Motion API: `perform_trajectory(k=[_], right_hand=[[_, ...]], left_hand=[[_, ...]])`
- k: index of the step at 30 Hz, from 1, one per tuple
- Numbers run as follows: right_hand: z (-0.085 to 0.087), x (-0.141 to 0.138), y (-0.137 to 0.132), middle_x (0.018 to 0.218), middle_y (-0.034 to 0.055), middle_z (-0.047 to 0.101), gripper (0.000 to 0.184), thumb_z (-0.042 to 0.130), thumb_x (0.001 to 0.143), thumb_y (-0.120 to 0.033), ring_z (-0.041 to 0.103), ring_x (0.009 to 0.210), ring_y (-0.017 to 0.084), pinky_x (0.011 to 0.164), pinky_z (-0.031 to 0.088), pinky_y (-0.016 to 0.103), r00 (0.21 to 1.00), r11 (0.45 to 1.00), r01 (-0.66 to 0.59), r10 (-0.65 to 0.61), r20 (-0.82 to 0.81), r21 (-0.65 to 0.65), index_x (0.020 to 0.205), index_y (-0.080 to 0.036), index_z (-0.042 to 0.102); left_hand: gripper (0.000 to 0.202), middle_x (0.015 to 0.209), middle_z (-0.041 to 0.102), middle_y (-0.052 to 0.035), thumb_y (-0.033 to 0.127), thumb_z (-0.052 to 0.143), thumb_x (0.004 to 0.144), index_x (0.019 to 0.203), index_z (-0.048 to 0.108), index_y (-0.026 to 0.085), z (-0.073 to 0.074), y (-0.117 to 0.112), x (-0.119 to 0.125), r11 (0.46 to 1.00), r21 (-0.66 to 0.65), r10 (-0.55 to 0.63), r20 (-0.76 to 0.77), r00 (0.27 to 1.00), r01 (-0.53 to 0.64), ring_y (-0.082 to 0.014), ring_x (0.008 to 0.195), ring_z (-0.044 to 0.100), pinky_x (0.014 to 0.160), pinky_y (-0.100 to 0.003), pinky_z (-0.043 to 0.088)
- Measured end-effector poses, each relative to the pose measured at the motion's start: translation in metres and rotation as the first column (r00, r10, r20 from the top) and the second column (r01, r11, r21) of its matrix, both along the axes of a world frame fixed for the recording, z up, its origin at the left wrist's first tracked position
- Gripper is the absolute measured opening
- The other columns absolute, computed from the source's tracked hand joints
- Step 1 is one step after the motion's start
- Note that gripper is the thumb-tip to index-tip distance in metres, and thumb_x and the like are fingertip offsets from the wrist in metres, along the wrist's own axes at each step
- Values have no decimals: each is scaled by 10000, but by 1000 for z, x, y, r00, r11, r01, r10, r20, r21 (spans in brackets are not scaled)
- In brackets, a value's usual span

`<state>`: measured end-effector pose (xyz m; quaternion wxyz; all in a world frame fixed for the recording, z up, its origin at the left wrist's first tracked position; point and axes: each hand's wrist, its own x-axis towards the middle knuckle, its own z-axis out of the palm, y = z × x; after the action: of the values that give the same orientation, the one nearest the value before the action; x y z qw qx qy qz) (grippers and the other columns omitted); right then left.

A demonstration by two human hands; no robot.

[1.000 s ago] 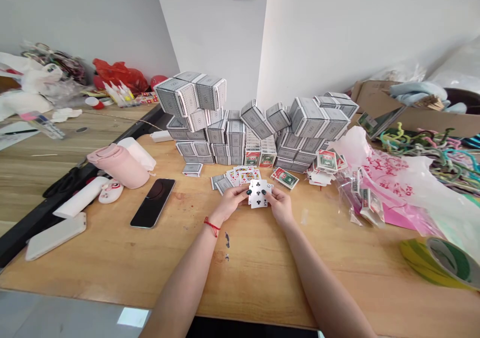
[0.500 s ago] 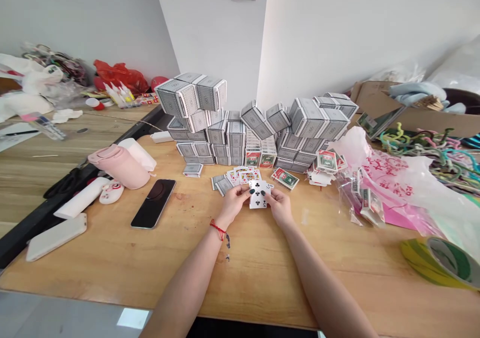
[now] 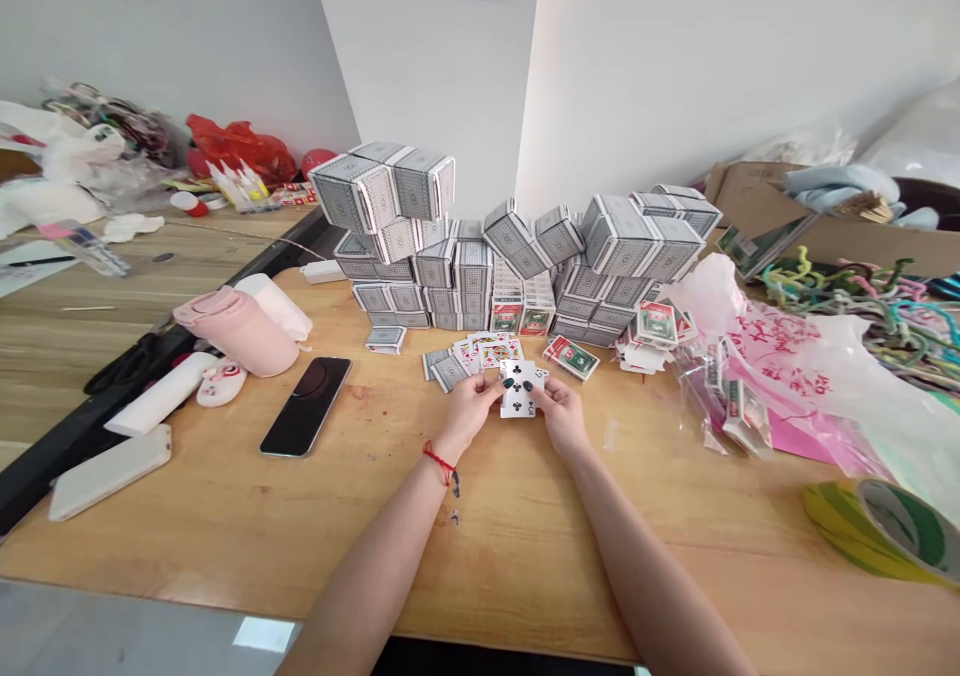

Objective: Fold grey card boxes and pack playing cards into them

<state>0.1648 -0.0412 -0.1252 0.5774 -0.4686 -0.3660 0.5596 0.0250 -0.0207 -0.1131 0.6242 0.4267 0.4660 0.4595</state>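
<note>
A white playing card with black clubs (image 3: 517,388) was held upright just above the pale wooden surface (image 3: 480,546), its sides pinched by the fingers (image 3: 489,384) of the left hand (image 3: 469,411) and the right hand (image 3: 562,416). Just beyond lay loose fanned cards (image 3: 480,354), then tall stacks of grey-patterned card packets (image 3: 450,276). A black smartphone (image 3: 306,406) and a pink tumbler (image 3: 236,331) sat left, a pink-printed plastic bag (image 3: 780,376) right, beneath a white wall (image 3: 645,66).

Two hands (image 3: 469,411) (image 3: 562,418), one phone (image 3: 306,406)
</note>
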Motion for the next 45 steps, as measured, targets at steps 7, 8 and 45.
perform_trajectory(k=[7, 8, 45], right_hand=[[-2, 0, 1, 748, 48, 706, 350, 708, 603, -435, 642, 629, 196, 613, 497, 318, 999, 999, -39, 39, -12, -3, 817, -169, 631], [-2, -1, 1, 747, 50, 707, 360, 708, 600, -442, 645, 631, 201, 614, 500, 324, 999, 999, -40, 40, -9, -8, 823, -170, 631], [-2, -7, -2, 654, 16, 679, 265, 726, 579, -386, 592, 560, 156, 553, 456, 272, 997, 997, -75, 75, -21, 7, 682, -174, 605]], left_hand=[[327, 556, 541, 11, 424, 677, 596, 596, 540, 127, -5, 1, -1, 996, 80, 37, -108, 994, -28, -99, 527, 488, 516, -220, 393], [324, 557, 537, 10, 424, 665, 610, 592, 533, 129, -7, 1, -2, 994, 104, 45, -138, 989, -31, -98, 531, 482, 516, -217, 381], [421, 451, 361, 23, 357, 380, 837, 458, 338, 180, -6, -10, 1, 890, 454, 226, -517, 826, 40, -94, 459, 303, 492, -253, 211]])
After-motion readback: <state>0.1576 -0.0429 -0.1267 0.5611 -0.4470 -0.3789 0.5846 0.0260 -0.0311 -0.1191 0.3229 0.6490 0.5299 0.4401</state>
